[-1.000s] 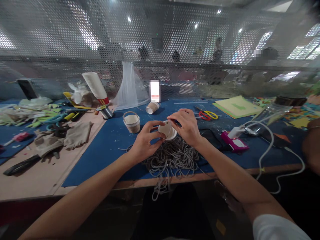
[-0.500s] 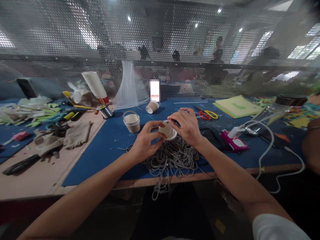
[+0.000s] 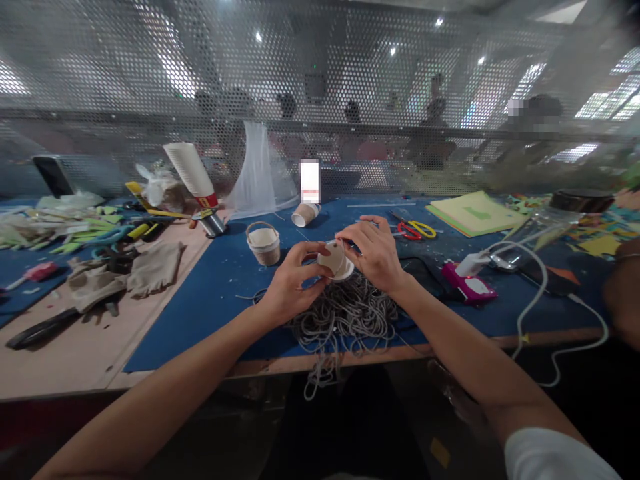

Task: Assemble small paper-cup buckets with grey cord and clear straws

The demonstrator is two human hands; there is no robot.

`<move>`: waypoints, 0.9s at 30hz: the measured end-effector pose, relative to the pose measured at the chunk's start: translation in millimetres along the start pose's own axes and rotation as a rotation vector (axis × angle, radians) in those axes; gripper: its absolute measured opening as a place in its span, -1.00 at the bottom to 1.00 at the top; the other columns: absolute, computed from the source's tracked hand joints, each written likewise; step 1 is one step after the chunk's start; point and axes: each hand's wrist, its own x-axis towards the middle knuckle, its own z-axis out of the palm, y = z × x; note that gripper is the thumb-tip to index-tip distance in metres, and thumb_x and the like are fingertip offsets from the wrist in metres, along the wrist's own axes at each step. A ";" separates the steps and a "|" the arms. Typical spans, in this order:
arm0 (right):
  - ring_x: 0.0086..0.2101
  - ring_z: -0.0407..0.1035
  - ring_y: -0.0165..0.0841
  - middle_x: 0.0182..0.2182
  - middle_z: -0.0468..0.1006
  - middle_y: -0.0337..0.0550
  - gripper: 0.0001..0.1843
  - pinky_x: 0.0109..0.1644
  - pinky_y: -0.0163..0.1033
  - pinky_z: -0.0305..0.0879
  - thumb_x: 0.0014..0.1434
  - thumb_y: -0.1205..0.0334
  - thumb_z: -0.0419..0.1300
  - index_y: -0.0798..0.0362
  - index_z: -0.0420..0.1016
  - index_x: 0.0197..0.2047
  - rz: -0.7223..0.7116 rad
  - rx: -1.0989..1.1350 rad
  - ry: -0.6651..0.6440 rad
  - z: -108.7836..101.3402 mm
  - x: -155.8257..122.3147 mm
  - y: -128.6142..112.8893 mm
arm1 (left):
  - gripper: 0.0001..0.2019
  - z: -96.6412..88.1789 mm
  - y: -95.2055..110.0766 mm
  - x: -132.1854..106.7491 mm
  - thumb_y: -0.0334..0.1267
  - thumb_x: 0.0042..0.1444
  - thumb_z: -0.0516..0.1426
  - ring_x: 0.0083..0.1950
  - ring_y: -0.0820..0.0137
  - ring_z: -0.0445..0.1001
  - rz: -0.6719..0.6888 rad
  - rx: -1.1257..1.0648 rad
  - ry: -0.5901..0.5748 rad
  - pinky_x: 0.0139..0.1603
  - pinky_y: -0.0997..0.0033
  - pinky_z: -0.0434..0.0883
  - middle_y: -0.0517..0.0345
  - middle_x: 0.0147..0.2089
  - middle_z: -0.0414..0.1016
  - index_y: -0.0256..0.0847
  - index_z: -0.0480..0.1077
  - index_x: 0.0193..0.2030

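Observation:
Between my two hands a small white paper cup (image 3: pixel 338 265) is tipped so that its pale round end faces me. My left hand (image 3: pixel 299 279) grips it from the left, thumb and fingers round its side. At the cup's upper right edge my right hand (image 3: pixel 371 252) pinches what looks like a thin cord that runs across the cup; the fingers partly hide it. Below the cup lies a tangled heap of grey cord (image 3: pixel 350 313), its loops hanging over the table edge. To the left stands a small cord-wrapped cup basket (image 3: pixel 264 246) with a handle.
A brown-wrapped cup (image 3: pixel 305 215) lies on its side behind. Scissors (image 3: pixel 417 229) and paper sheets (image 3: pixel 473 212) sit to the right, near a pink power device (image 3: pixel 469 285) with white cables. Stacked cups (image 3: pixel 190 172), gloves (image 3: pixel 155 268) and tools are at left. A perforated screen (image 3: pixel 320 87) stands behind.

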 end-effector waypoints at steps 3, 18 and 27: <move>-0.19 0.47 -0.34 -0.21 0.61 -0.23 -0.85 0.22 -0.05 0.14 0.33 0.36 0.08 -0.05 0.40 -0.09 -0.003 0.003 0.003 0.4 -0.5 0.4 | -0.87 0.2 0.8 0.3 -0.46 0.17 0.17 0.25 0.18 0.35 0.004 0.000 0.000 0.19 0.03 0.48 -0.05 0.10 0.34 -0.18 0.52 -0.22; -0.22 0.46 -0.35 -0.24 0.61 -0.23 -0.86 0.21 -0.06 0.14 0.34 0.36 0.07 -0.03 0.39 -0.10 -0.027 -0.016 0.007 -0.7 0.0 0.0 | -0.83 -0.4 1.8 0.9 -0.54 0.13 0.18 0.23 0.16 0.37 0.035 -0.007 0.006 0.17 0.01 0.47 -0.05 0.09 0.32 -0.21 0.52 -0.24; -0.22 0.45 -0.36 -0.24 0.60 -0.24 -0.87 0.21 -0.06 0.14 0.34 0.36 0.08 -0.02 0.39 -0.10 -0.032 -0.038 0.003 0.2 -0.9 0.1 | -0.85 -0.6 2.9 1.6 -0.52 0.14 0.18 0.22 0.18 0.38 0.034 -0.015 0.011 0.18 0.03 0.47 -0.05 0.08 0.33 -0.22 0.52 -0.24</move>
